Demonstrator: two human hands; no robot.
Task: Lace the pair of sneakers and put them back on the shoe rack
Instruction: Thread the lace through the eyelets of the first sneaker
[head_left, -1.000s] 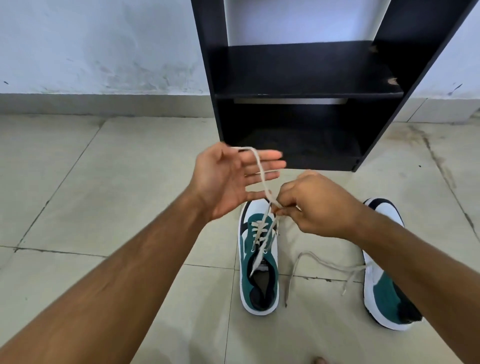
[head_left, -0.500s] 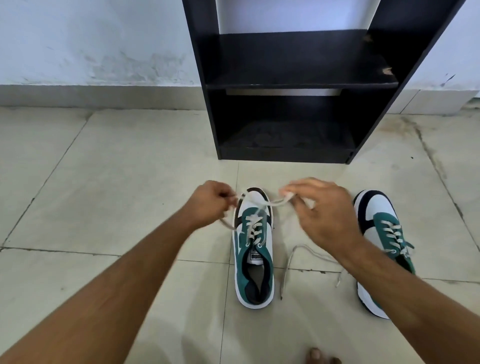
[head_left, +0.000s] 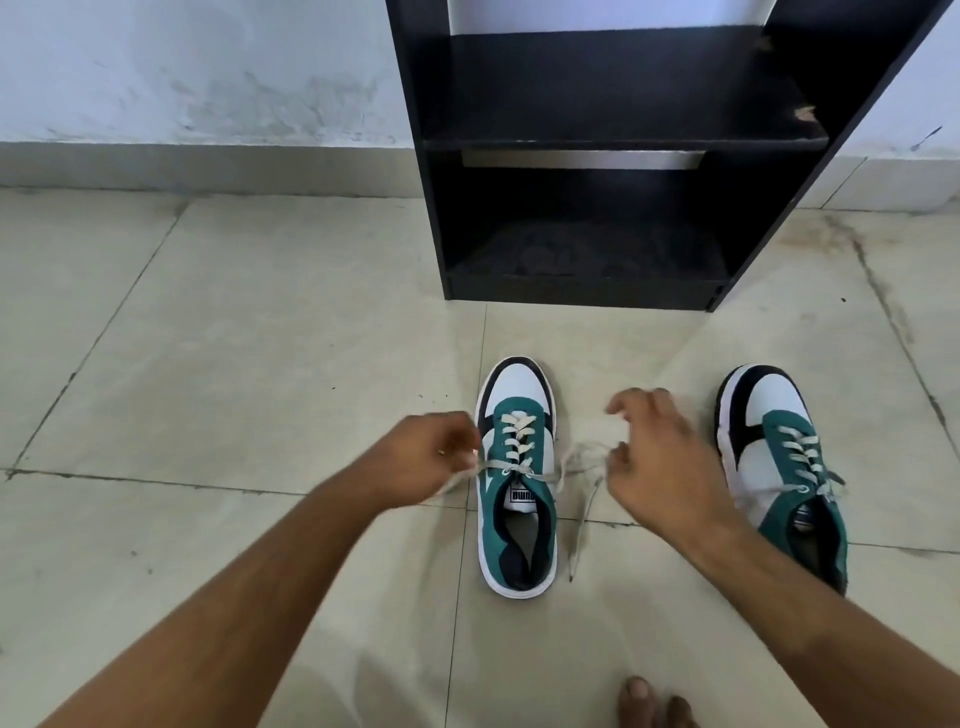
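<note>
Two green, white and black sneakers stand on the tiled floor, toes toward the rack. The left sneaker is in the middle, its beige lace crossed through the eyelets with both ends pulled out sideways. My left hand is shut on the lace's left end beside the shoe. My right hand holds the right end, fingers half curled; the loose tail hangs down to the floor. The right sneaker stands farther right, laced, partly behind my right forearm.
A black shoe rack with two bare shelves stands against the white wall straight ahead of the shoes. Toes of a bare foot show at the bottom edge. Tiled floor spreads to the left.
Both hands have dropped from in front of the rack to shoe level and moved apart, drawing the lace ends sideways. The view has tilted down, showing more of the right sneaker.
</note>
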